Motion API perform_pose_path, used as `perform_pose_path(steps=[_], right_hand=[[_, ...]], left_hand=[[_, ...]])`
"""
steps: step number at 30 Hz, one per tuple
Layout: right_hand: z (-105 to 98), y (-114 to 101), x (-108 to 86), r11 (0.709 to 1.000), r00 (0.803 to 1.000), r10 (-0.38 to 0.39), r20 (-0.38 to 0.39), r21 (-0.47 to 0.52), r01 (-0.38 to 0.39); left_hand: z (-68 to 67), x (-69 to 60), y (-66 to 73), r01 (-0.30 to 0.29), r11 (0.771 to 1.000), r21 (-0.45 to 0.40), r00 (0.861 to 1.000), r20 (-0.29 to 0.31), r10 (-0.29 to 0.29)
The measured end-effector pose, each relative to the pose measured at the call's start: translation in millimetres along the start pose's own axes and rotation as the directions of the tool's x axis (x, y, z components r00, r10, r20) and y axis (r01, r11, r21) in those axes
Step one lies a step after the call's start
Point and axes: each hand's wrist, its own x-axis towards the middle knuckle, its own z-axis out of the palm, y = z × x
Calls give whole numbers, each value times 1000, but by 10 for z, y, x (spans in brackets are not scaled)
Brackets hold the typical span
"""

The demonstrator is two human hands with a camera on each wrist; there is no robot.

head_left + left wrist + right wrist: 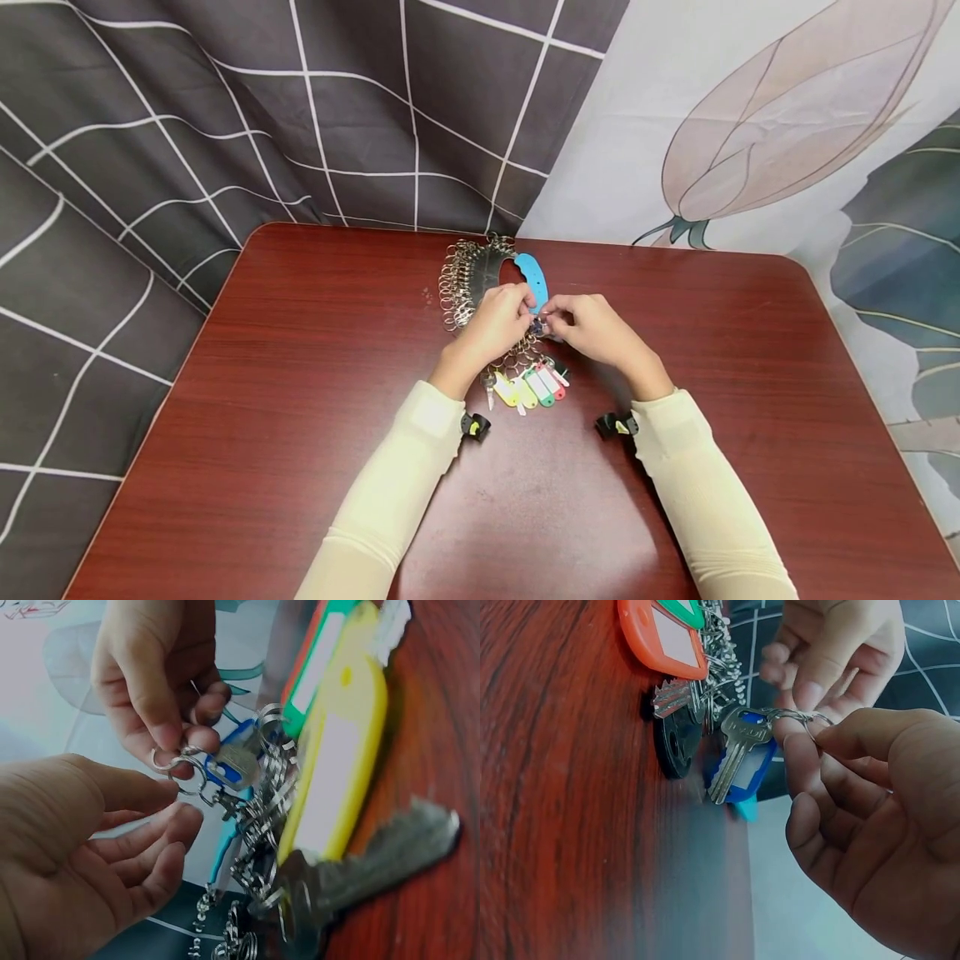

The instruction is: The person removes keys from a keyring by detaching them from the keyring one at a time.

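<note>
In the head view, a round key holder with a blue grip (534,282) lies at the table's far side, many small metal rings (453,287) along its edge. Over its near part my left hand (497,321) and right hand (592,329) meet. Each pinches a small split ring (187,771) between thumb and finger; the two rings are linked or overlapping, I cannot tell which. From the rings hang a silver key (737,750) and a blue key tag (759,769). Yellow tag (337,742), green tag (538,388) and red tag (664,637) lie close by.
A loose-hanging key (382,862) and a black key head (676,742) sit among the near rings. The reddish-brown table (300,400) ends at a dark gridded cloth (360,125) and a white floral cloth (600,167).
</note>
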Motion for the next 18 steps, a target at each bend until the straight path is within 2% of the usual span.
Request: perform_pose_path(steps=[5, 9, 14, 18], right_hand=[[-7, 6, 0, 1000, 1000, 12, 7, 15, -12], [-4, 3, 3, 1000, 1000, 12, 6, 19, -12], [-1, 2, 9, 999, 1000, 12, -3, 30, -12], [4, 8, 8, 1000, 1000, -2, -22, -16, 1]], left_hand=[[12, 22, -21, -103, 990, 91, 995, 8, 103], [10, 34, -45, -154, 980, 130, 988, 12, 153], [-13, 62, -54, -177, 968, 181, 984, 22, 176], [-26, 89, -49, -176, 964, 200, 984, 32, 173]])
